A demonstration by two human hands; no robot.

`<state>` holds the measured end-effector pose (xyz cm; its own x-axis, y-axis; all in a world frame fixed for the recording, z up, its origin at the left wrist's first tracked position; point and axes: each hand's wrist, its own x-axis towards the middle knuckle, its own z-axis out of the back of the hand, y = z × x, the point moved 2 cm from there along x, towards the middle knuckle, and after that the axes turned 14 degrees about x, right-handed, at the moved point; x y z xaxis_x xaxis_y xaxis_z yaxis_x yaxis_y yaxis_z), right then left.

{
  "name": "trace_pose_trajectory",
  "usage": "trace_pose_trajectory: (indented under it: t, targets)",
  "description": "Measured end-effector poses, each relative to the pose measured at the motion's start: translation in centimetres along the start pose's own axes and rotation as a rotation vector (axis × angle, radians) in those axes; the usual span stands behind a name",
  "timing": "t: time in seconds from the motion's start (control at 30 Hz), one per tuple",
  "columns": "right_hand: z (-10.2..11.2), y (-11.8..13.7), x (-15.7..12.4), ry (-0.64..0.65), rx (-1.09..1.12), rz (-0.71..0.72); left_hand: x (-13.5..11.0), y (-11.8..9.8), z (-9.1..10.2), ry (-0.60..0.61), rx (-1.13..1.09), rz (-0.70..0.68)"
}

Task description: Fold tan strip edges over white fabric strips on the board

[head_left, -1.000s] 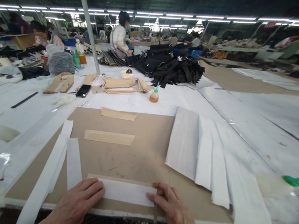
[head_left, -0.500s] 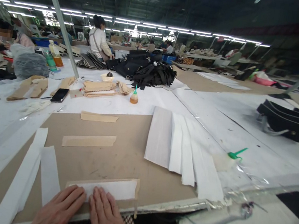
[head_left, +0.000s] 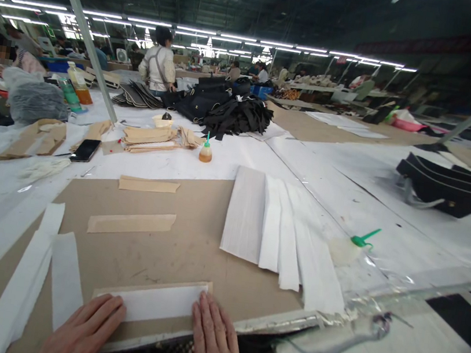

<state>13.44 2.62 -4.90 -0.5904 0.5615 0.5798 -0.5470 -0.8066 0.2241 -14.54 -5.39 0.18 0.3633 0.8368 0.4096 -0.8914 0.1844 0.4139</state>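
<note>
At the near edge of the brown board (head_left: 140, 259) lies a white strip (head_left: 165, 303) on top of a tan strip (head_left: 103, 291), whose border shows around it. My left hand (head_left: 85, 328) rests flat over the white strip's left end, fingers stretched out. Flat on the right end, my right hand (head_left: 216, 340) has its fingers extended and thumb apart. Farther up the board are two more tan strips, one in the middle (head_left: 131, 223) and one at the top (head_left: 149, 186). Loose white strips (head_left: 36, 265) lie left of my left hand.
Fanned white pieces (head_left: 247, 216) lie on the board's right side. Beyond it stand a small green-tipped bottle (head_left: 206, 153), a phone (head_left: 85, 151) and tan pieces (head_left: 149, 136). A green-capped bottle (head_left: 350, 248) is at right. Black pieces (head_left: 236, 112) are heaped near a standing person (head_left: 159, 63).
My right hand has slid rightward along the white strip to its right end, leaving the middle uncovered. My left hand stays on the left end. The view has shifted slightly.
</note>
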Motion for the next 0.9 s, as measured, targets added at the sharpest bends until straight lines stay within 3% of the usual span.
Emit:
trace_pose_trajectory:
  t: [0.13, 0.27, 0.4, 0.5, 0.63, 0.73, 0.9]
  targets:
    - [1.6, -0.6, 0.2, 0.026, 0.065, -0.033, -0.2, -0.1, 0.1, 0.006, -0.013, 0.003]
    - [3.9, -2.0, 0.7, 0.017, 0.197, -0.196, 0.2, -0.1, 0.3, 0.08, -0.065, 0.037]
    - [5.2, -3.1, 1.7, 0.005, 0.313, -0.271, 3.4, -2.2, 0.9, 0.13, -0.223, 0.092]
    - [5.6, -3.6, 2.7, 0.011, 0.34, -0.272, 7.3, -5.3, 1.5, 0.112, -0.47, 0.102]
    - [5.7, -4.1, 3.7, 0.07, 0.348, -0.267, 11.2, -8.7, 1.3, 0.24, -0.657, 0.114]
    - [5.4, -4.2, 3.7, 0.131, 0.311, -0.231, 12.1, -9.7, 0.6, 0.272, -0.658, 0.139]
    - [4.6, -4.3, 2.9, 0.169, 0.231, -0.196, 11.6, -10.1, 0.1, 0.205, -0.682, 0.134]
